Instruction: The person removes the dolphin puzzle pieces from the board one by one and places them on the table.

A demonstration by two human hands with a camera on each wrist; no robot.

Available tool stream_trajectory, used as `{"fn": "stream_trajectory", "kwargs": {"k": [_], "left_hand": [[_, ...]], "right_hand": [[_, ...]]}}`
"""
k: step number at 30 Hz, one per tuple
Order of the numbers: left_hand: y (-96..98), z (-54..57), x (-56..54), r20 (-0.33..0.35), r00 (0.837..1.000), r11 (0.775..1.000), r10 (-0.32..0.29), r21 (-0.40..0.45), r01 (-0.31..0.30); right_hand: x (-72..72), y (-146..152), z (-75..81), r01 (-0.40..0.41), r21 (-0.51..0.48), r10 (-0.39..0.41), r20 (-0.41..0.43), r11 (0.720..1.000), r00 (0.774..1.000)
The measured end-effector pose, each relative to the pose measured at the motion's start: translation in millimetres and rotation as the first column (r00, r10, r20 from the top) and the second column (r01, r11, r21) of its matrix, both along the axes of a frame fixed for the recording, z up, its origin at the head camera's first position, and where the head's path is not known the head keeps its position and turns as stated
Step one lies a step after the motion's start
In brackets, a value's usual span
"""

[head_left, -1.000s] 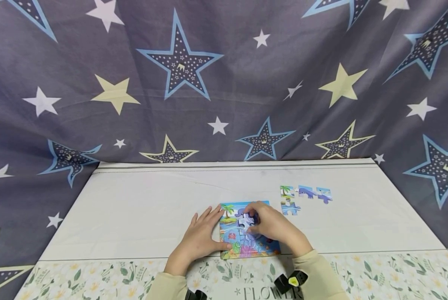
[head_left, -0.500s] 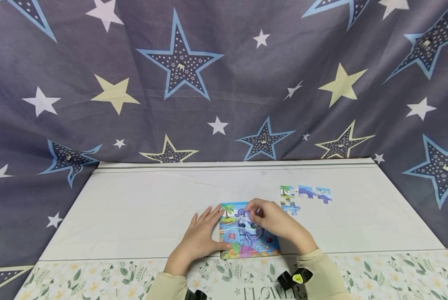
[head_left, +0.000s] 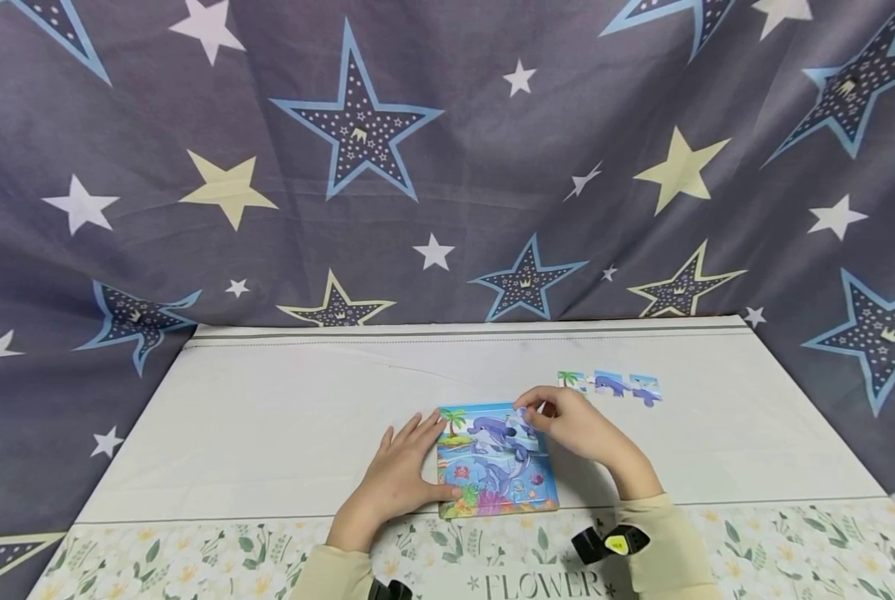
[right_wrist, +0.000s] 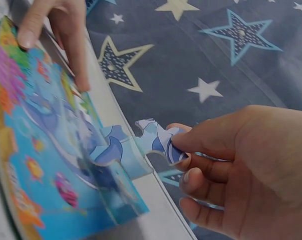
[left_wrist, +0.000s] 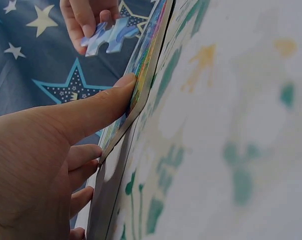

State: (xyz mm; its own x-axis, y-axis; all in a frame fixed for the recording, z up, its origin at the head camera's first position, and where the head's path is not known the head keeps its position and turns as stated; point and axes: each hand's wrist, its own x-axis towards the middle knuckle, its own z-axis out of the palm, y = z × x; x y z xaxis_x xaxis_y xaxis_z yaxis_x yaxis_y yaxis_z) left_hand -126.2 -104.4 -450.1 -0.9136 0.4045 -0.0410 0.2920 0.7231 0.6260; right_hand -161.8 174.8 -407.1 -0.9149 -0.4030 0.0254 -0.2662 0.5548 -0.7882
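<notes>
A jigsaw board (head_left: 485, 475) with a dolphin and sea picture lies on the table. My left hand (head_left: 398, 479) rests along its left edge; in the left wrist view the thumb (left_wrist: 98, 107) presses on the board's front edge. Over the board's upper right corner, my right hand (head_left: 582, 429) pinches a blue and white jigsaw piece (right_wrist: 163, 140) between thumb and fingers. The held piece is tilted. Another jigsaw piece with a purple tail (right_wrist: 110, 152) is just beside it at the board; whether the two are joined I cannot tell.
Behind the right hand, a palm-tree piece (head_left: 570, 380), a dolphin piece (head_left: 610, 383) and a bird piece (head_left: 646, 387) lie in a row on the white table cover (head_left: 305, 417). A star-patterned curtain (head_left: 387, 225) hangs at the table's far edge.
My right hand has moved from the board's middle to its upper right corner, carrying the jigsaw piece. The hand now covers a loose piece below the palm-tree one. My left hand stays put.
</notes>
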Motion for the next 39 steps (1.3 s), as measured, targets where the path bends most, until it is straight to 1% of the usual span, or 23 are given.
{"fn": "stream_trajectory", "kwargs": {"k": [3,8,12,17,24,34,39], "left_hand": [[0.0,-0.1,0.2,-0.001,1.000,1.000,-0.003,-0.001,0.003],[-0.1,0.3,0.4,0.002,1.000,1.000,0.000,-0.006,0.000],[0.2,1.3,0.2,0.002,1.000,1.000,0.003,-0.006,-0.003],[0.5,1.4,0.3,0.003,1.000,1.000,0.010,-0.010,-0.010],[1.1,0.8,0.8,0.000,1.000,1.000,0.013,-0.007,-0.013],[2.3,2.6,0.8,0.005,1.000,1.000,0.011,-0.009,-0.011],[2.4,2.8,0.6,0.002,1.000,1.000,0.013,-0.008,-0.013]], "right_hand": [[-1.8,8.7,1.0,0.047,0.005,-0.047,0.003,0.999,0.999],[-3.4,23.5,4.3,0.099,-0.004,-0.099,-0.005,0.995,0.995],[-4.6,34.7,6.4,0.137,-0.008,-0.137,-0.031,0.991,0.990],[-6.0,48.6,6.3,0.200,-0.002,-0.199,-0.081,0.980,0.977],[-4.6,65.8,6.0,0.273,0.013,-0.271,-0.085,0.962,0.959],[-4.0,82.2,1.5,0.304,0.003,-0.301,-0.143,0.953,0.943],[-4.2,89.7,-4.4,0.335,-0.005,-0.332,-0.147,0.942,0.932]]}}
